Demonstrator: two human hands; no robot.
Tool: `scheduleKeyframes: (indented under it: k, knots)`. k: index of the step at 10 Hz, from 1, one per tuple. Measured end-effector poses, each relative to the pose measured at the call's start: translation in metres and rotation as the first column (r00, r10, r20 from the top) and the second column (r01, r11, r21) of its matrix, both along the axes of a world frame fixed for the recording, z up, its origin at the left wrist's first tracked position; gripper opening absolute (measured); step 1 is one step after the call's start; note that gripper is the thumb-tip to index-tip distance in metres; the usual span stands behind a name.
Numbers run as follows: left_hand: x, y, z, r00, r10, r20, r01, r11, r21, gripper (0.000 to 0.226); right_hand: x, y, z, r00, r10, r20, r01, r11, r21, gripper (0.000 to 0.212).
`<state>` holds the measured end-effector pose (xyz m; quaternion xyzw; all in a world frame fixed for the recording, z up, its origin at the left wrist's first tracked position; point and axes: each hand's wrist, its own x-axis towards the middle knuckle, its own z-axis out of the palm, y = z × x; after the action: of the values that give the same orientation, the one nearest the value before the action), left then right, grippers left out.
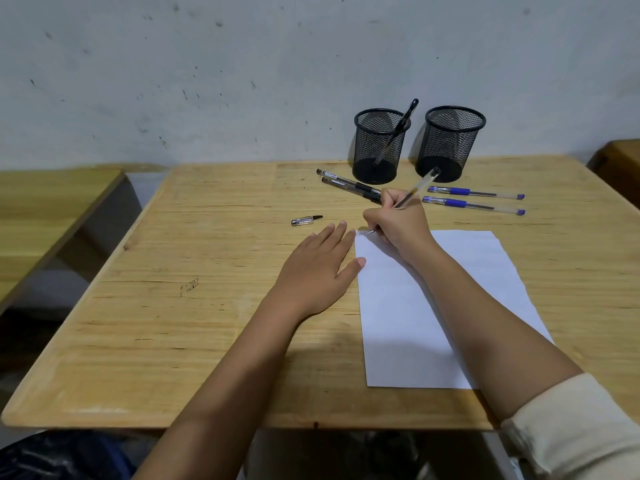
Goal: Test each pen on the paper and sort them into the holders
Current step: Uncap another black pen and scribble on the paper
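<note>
The right hand (398, 220) grips a clear pen (417, 188), tip on the paper's (433, 306) far left corner. The left hand (318, 268) lies flat and empty at the paper's left edge. The tabletop's (173, 341) left half is bare wood.

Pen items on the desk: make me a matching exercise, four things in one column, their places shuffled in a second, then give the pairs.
Things:
1. loose pen cap
2. two blue pens
3. clear pen
4. capped black pen

Places:
A. standing in the left mesh holder
B. held in the right hand, tip at the top left corner of the paper
C. lying side by side on the desk, in front of the right mesh holder
D. alone on the desk, beyond the left hand

Pairs: 1-D, 2-C, 3-B, 4-A
</note>
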<state>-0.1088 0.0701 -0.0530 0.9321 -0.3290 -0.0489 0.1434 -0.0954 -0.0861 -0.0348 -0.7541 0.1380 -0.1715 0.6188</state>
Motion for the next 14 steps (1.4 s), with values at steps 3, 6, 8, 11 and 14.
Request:
scheduleKeyframes:
  k: [3, 6, 8, 11, 14]
  knots:
    - [0.0, 0.0, 0.0, 1.0, -0.002, -0.001, 0.002, 1.0, -0.002, 0.057, 0.001, 0.0, -0.003, 1.0, -0.028, 0.01, 0.028, 0.999, -0.041, 0.024]
    - [0.001, 0.0, 0.0, 1.0, -0.006, -0.006, 0.006, 1.0, 0.006, 0.057, -0.001, 0.001, -0.001, 0.999, -0.04, 0.003, 0.04, 0.999, -0.033, 0.036]
    - [0.002, 0.0, -0.001, 1.0, -0.006, -0.002, 0.006, 1.0, 0.006, 0.058, -0.003, 0.001, -0.002, 0.998, -0.065, 0.017, 0.066, 0.996, -0.056, 0.031]
    - [0.002, 0.0, -0.003, 1.0, -0.005, 0.016, 0.005, 1.0, -0.015, 0.058, -0.005, 0.001, 0.001, 0.996, -0.088, 0.005, 0.088, 0.995, -0.054, 0.031]
    - [0.005, 0.003, 0.002, 0.997, 0.057, -0.057, -0.074, 0.924, -0.376, 0.044, -0.014, -0.01, 0.013, 0.996, -0.048, 0.074, 0.001, 0.851, 0.525, 0.011]
